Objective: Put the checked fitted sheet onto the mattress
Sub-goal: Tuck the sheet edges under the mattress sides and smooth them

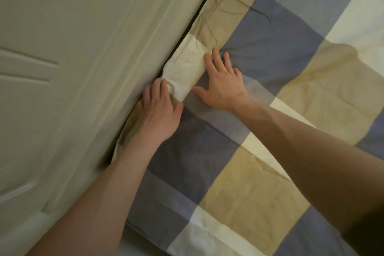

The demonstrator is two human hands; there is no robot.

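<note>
- The sheet (pixel 249 193) already lies spread across the top of the mattress, which is hidden under it wherever the view reaches.
- Judged from that, the spreading is mostly done. What remains here is tucking the side edge down into the dark gap (pixel 199 12) that runs on beyond the left hand's fingertips.
- Whether the corners are fitted cannot be told (none is in view).
- Left hand (pixel 158 110): its fingers curl over the bunched cream fold (pixel 187 70) at the sheet's edge, tips buried in the cloth right at the gap, thumb lying out toward the right hand.
- Right hand (pixel 222 87): flat and spread, fingers straight, palm pressing the sheet just beside the fold. The two hands are near each other but not touching, with the fold between them.
- The sheet is thin woven cloth in large squares of grey-blue, tan and cream. It is creased and puckered ahead of the right hand's fingers and smoother behind both wrists.
- Near the left elbow its edge shows a stitched hem.
- Left of the left hand stands a pale, smooth panel (pixel 83 48) with shallow moulded grooves, hard and flat against the soft cloth.
</note>
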